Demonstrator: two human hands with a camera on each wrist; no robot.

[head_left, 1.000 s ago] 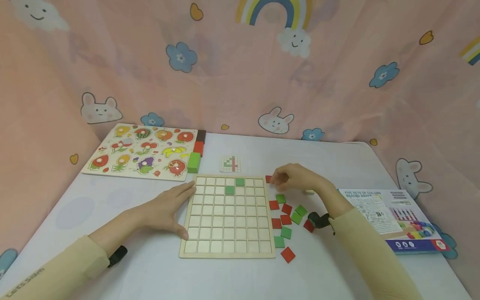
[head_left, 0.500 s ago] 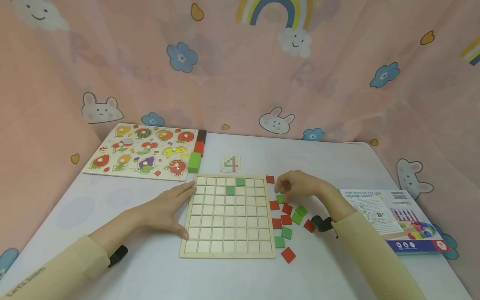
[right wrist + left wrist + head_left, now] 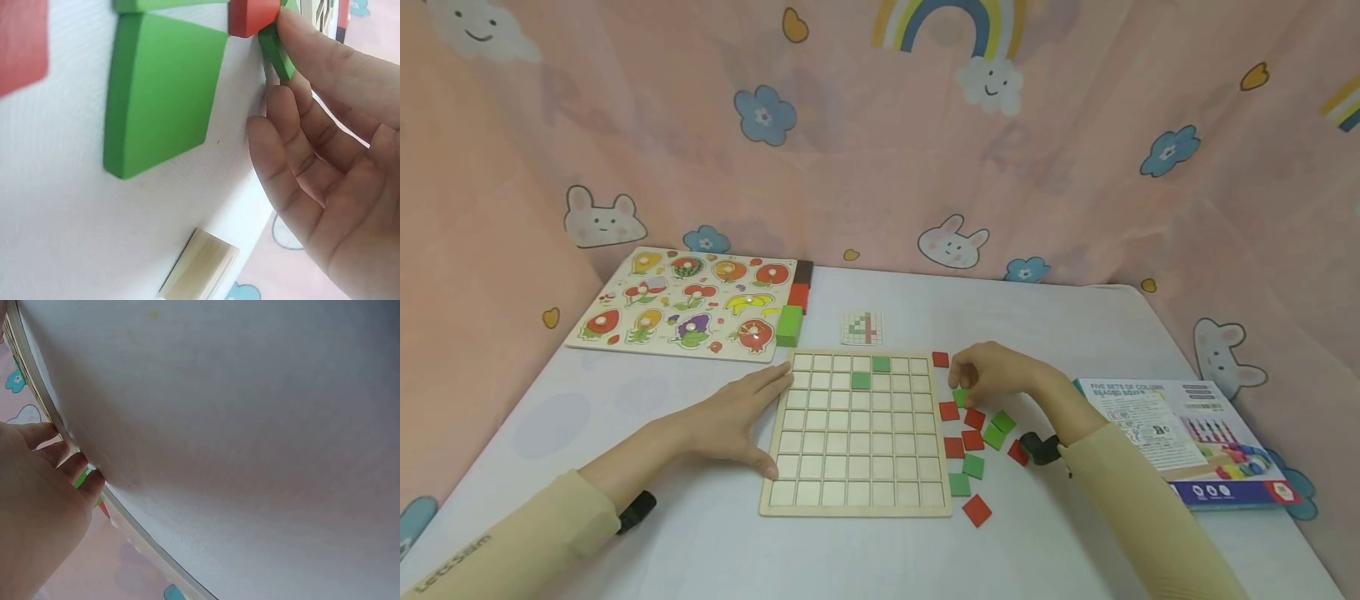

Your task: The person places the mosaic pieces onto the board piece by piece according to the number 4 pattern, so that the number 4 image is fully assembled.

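A square wooden grid board (image 3: pixel 854 511) lies in front of me with one green tile (image 3: pixel 881 364) and another green tile (image 3: pixel 861 381) in its upper cells. My left hand (image 3: pixel 722 421) rests along the board's left edge, fingers spread and thumb lower down. Right of the board, my right hand (image 3: pixel 1000 368) pinches a loose green square tile (image 3: pixel 960 397) between thumb and fingers; in the right wrist view this tile (image 3: pixel 279 55) is tilted at the fingertips. A red tile (image 3: pixel 940 359) lies just beyond that hand. Several red and green tiles (image 3: pixel 972 440) are scattered nearer to me.
A small pattern card (image 3: pixel 862 328) lies behind the board. Back left is a fruit puzzle board (image 3: pixel 670 292) with a green block (image 3: pixel 788 325) and other blocks beside it. A bead set box (image 3: pixel 1195 442) sits at right. A wooden piece (image 3: pixel 199 265) shows in the right wrist view.
My right hand has come from the far red tile down to the green tile nearer me, leaving the red one on the table. The left hand stays in place.
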